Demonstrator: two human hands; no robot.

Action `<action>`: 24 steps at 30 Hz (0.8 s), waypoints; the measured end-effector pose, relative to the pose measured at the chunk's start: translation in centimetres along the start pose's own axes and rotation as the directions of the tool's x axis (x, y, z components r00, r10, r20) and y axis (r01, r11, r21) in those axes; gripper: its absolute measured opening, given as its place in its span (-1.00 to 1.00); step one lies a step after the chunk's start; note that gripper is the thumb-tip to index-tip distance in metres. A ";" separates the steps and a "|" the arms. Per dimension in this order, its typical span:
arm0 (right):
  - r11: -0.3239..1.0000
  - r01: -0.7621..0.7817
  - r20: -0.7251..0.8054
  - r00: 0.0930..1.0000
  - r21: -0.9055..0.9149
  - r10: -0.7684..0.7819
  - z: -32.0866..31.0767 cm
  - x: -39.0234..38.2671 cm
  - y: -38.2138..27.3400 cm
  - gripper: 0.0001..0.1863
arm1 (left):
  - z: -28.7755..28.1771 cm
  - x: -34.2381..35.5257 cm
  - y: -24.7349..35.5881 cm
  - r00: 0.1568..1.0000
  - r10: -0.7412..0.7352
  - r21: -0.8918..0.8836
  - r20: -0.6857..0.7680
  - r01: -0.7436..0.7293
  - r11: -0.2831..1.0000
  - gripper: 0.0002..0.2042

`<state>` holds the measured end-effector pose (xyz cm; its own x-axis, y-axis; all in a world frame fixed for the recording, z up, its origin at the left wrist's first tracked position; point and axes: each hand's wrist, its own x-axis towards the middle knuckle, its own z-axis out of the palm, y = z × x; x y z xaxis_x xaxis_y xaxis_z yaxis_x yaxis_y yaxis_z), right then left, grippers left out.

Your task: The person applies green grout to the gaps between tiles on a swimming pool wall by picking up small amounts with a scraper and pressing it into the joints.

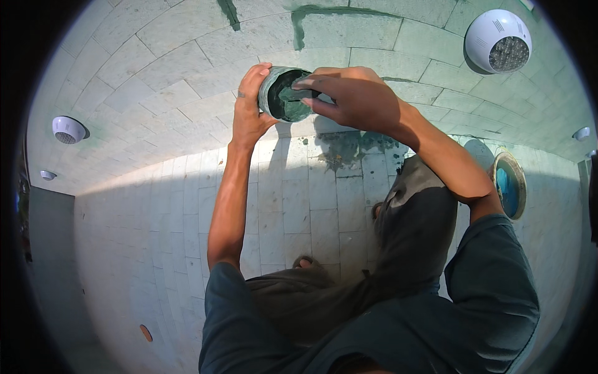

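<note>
My left hand (250,103) is closed around the side of a round can (268,100), its outside smeared grey-green. The can is tilted so its mouth shows, and dark green paste (295,111) coats the inside. At the mouth, my right hand (355,96) has its thumb and fingers bent in a pinch, the tips inside the rim. Something flat and green, covered in paste, seems to be between them, but its kind cannot be made out. Behind the can, the pale tiled wall (249,40) has dark green smears (342,10) along some joints.
A round white lamp-like fixture (498,37) juts from the wall at upper right; a smaller one (68,129) is at left. On the tiled floor (205,193), wet green splashes (349,149) lie below the can. A bucket (520,187) with something blue inside stands at right.
</note>
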<state>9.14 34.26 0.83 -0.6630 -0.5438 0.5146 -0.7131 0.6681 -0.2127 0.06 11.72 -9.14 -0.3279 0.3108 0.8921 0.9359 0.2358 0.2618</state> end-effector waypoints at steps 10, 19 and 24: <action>0.997 -0.080 0.203 0.976 -0.014 0.082 1.7 -0.2 0.1 -0.67 | 1.2 0.0 0.7 0.994 0.105 0.103 -0.017 -0.102 0.989 -0.09; 0.882 -0.297 0.282 0.938 0.365 0.200 0.5 0.4 1.0 -0.68 | 1.1 -0.3 1.0 0.999 0.018 0.115 0.041 -0.023 0.993 -0.03; 0.600 -0.521 0.375 0.854 0.607 0.362 -0.4 0.9 1.9 -0.68 | 0.8 -0.4 0.7 0.986 -0.161 0.118 0.048 0.155 0.981 0.05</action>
<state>7.25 35.24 1.21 -0.9093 -0.4129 0.0510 -0.2211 0.3758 -0.8999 0.76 12.48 -9.60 -0.4805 0.3122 0.8196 0.8518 0.3885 0.3514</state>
